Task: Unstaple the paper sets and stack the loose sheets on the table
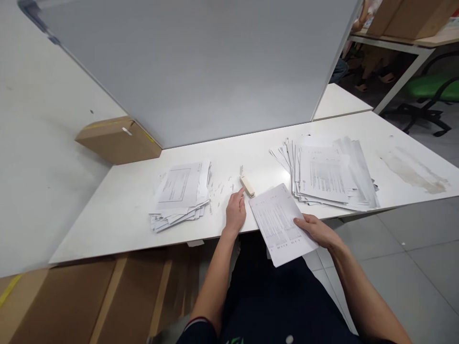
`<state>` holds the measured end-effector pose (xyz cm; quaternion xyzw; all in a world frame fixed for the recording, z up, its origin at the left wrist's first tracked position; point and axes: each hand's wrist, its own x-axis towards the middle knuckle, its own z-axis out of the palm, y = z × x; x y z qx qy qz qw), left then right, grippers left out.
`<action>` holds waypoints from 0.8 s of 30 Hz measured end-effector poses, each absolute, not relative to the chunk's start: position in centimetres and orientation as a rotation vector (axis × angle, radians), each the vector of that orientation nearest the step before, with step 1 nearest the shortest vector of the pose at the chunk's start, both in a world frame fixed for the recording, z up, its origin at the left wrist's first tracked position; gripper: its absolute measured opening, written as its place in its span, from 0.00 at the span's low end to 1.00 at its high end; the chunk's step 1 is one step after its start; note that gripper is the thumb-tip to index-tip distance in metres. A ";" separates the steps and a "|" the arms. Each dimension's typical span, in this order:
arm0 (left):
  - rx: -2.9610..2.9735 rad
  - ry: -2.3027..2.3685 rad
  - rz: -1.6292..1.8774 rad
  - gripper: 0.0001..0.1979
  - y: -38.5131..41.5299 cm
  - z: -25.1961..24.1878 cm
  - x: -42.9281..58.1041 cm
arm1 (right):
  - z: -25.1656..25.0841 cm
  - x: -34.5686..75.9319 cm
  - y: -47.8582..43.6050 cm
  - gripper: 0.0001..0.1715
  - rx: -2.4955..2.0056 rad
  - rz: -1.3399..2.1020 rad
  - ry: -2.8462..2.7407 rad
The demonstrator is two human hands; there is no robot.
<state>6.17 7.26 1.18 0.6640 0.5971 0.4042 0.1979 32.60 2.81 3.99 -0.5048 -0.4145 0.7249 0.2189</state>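
Observation:
My right hand (315, 230) grips a few printed sheets (281, 224) by their right edge, thumb on top and fingers underneath. The sheets are tilted and overhang the table's front edge above my lap. On the tabletop, my left hand (235, 210) has its index finger stretched out towards a cream stapler (247, 186); the fingertip is at or very close to its side. The other fingers of that hand are loosely bent around nothing. Left of it lies a stack of papers (181, 191) with a framed drawing on top. A larger, untidy paper pile (324, 174) sits to the right.
A grey-white board (201, 71) stands along the back of the white table (125, 205). A cardboard box (118, 141) leans by the left wall, with more cartons (71, 296) below the table. Far right are another desk, a person's legs and a green chair (433, 88).

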 end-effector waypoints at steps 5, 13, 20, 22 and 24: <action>2.069 1.755 0.912 0.27 8.3 0.5 6.4 | 4.3 32.6 4.0 0.20 -1.484 1.958 -1.172; 2.078 1.747 0.920 0.30 8.5 -0.1 6.2 | 3.7 32.7 5.1 0.20 -1.472 1.954 -1.167; 2.086 1.748 0.927 0.30 8.5 -0.1 6.3 | 3.3 32.7 5.5 0.19 -1.473 1.955 -1.173; 2.104 1.757 0.918 0.30 8.5 -0.2 6.4 | 3.5 32.5 5.5 0.19 -1.470 1.955 -1.164; 2.118 1.764 0.918 0.30 8.5 -0.2 6.4 | 3.9 32.4 5.3 0.19 -1.471 1.946 -1.178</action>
